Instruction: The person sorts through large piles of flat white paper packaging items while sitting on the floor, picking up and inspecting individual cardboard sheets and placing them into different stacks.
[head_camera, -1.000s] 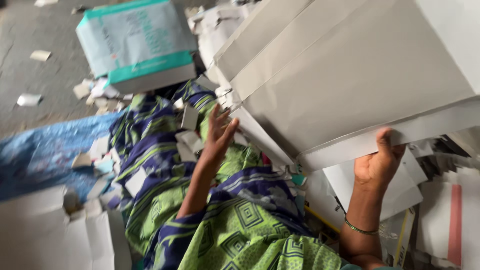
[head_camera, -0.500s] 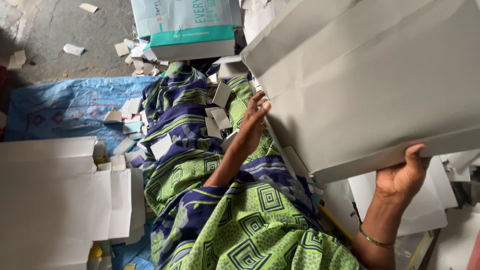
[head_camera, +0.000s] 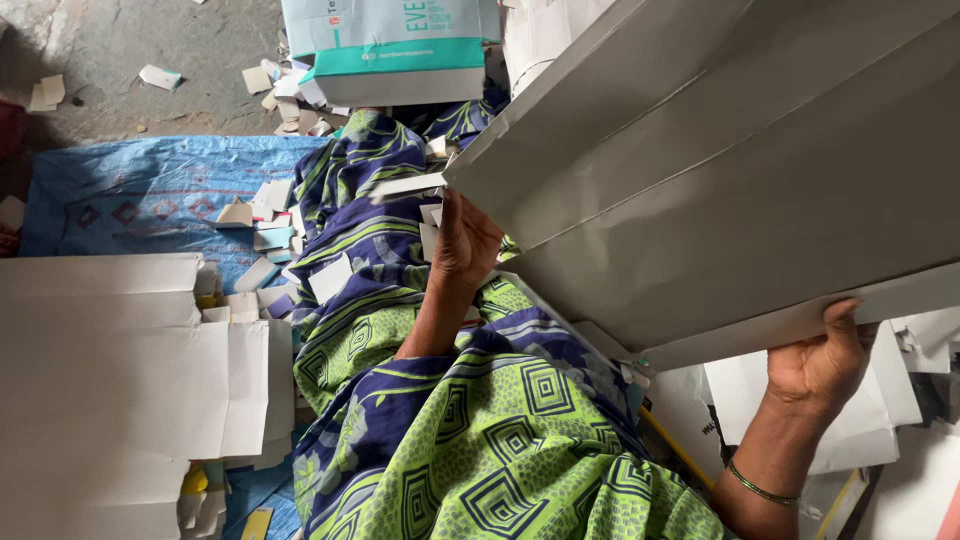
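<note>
- The large grey cardboard sheet (head_camera: 740, 170) lies tilted over the person's lap, its long axis running from upper left to lower right across the view.
- The left hand (head_camera: 465, 240) is closed on the sheet's near left corner, fingers curled over the edge; the sheet spreads up and to the right from it.
- The right hand (head_camera: 825, 360) is clamped on the lower right edge, thumb on top, fingers under the board, a thin bangle (head_camera: 760, 487) on its wrist.
- Both hands touch the sheet, one at each end of its near edge.
- A stack of flattened white cartons (head_camera: 110, 380) lies to the left on the blue tarp (head_camera: 150, 195); a teal-and-white box (head_camera: 395, 45) sits beyond the knees.
- Compared with half a second ago, the sheet fills more of the upper right, and the left hand sits a little lower along the edge.
</note>
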